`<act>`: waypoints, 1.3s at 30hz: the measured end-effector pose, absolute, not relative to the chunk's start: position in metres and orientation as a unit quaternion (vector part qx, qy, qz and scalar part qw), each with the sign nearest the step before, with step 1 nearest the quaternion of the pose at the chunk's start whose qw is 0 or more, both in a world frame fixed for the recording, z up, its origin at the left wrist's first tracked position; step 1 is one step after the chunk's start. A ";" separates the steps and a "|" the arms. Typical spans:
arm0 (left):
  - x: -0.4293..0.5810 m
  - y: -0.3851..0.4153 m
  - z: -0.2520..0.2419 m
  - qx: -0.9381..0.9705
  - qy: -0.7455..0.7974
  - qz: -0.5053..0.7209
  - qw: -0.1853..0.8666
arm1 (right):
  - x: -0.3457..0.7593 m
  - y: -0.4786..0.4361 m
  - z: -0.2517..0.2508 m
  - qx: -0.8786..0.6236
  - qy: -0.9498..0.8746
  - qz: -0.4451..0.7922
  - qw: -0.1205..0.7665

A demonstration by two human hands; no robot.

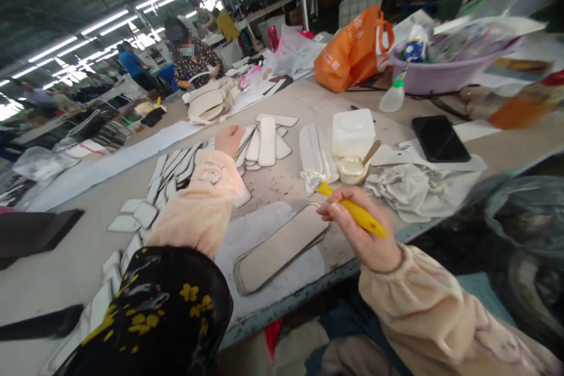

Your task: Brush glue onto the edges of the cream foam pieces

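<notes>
My right hand (pixel 365 229) is closed around a yellow-handled glue brush (pixel 348 208), its white bristles pointing left above the table. Just below the brush lies a stack of long rounded grey pieces (pixel 282 247) on a pale mat. My left hand (pixel 229 140) reaches far forward to a spread of white rounded strips (pixel 267 141); its fingers curl down onto them, and what they grip is hidden. A small bowl of white glue (pixel 351 169) with a stick in it sits in front of a white plastic tub (pixel 352 132).
Crumpled rags (pixel 409 191) and a black phone (pixel 439 138) lie to the right. An orange bag (pixel 350 53), a purple basin (pixel 445 73) and a squeeze bottle (pixel 392 97) stand behind. More white pieces (pixel 145 211) fan out left. Other people work at far tables.
</notes>
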State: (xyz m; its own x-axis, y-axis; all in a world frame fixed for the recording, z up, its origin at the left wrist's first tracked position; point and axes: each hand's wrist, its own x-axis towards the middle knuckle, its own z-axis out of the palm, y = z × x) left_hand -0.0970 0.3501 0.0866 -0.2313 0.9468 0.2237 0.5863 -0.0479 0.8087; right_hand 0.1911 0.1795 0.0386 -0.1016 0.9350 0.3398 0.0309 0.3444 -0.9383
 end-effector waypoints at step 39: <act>-0.102 0.033 -0.048 0.659 0.686 0.273 0.147 | 0.140 0.148 -0.005 -0.459 -0.660 0.474 0.359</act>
State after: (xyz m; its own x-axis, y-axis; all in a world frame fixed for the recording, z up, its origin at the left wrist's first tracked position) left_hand -0.1023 0.0330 -0.0480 -0.0892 0.9835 0.1572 0.8232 -0.0160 0.5675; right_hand 0.1399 0.1480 -0.0054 -0.3213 0.9462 0.0389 0.2656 0.1295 -0.9553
